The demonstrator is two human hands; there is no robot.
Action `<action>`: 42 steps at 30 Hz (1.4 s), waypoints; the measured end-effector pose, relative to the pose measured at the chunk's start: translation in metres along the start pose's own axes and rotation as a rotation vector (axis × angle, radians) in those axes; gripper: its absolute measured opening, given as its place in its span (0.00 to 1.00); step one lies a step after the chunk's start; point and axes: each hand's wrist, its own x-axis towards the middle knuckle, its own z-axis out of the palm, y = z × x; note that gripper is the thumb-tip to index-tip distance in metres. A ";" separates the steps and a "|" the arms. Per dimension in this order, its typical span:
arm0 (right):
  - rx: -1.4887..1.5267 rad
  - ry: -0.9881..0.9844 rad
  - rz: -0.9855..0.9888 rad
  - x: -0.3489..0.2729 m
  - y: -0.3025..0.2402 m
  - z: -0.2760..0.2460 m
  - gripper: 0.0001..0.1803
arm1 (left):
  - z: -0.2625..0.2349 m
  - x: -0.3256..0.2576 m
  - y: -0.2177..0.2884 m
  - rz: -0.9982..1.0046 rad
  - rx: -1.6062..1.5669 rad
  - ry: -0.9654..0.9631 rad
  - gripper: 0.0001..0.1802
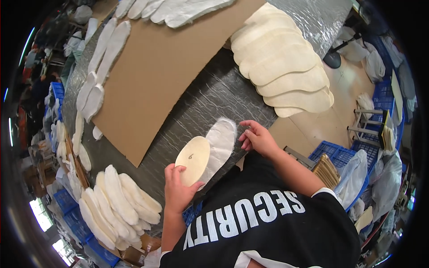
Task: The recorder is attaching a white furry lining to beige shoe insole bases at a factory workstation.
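Note:
My left hand (178,191) grips a cream oval piece (192,154) by its lower left edge, thumb and fingers at its border. A dark handwritten mark shows on its face. This piece overlaps the lower part of a silver insole (222,138) with a fuzzy white edge, which lies on the dark table covering. Whether the left fingers also touch the silver insole is hidden. Just right of the insole's upper end, my right hand (260,140) hovers with fingers loosely bent and apart, nothing visible in them.
A brown cardboard sheet (147,76) covers much of the table (201,96). Overlapping cream insoles (286,67) fan along the right edge. White fluffy insoles (116,205) pile at lower left; more pale ones (105,49) lie far left. Blue crates (333,154) stand right.

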 end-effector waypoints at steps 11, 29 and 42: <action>-0.214 -0.236 0.069 0.026 -0.024 0.005 0.26 | 0.036 0.023 0.032 0.098 0.049 -0.030 0.36; -0.066 -0.401 0.173 0.039 -0.018 -0.010 0.25 | 0.057 0.029 0.049 0.082 0.082 0.025 0.39; -0.068 -0.414 0.174 0.039 -0.019 -0.010 0.25 | 0.058 0.030 0.050 0.085 0.090 0.031 0.39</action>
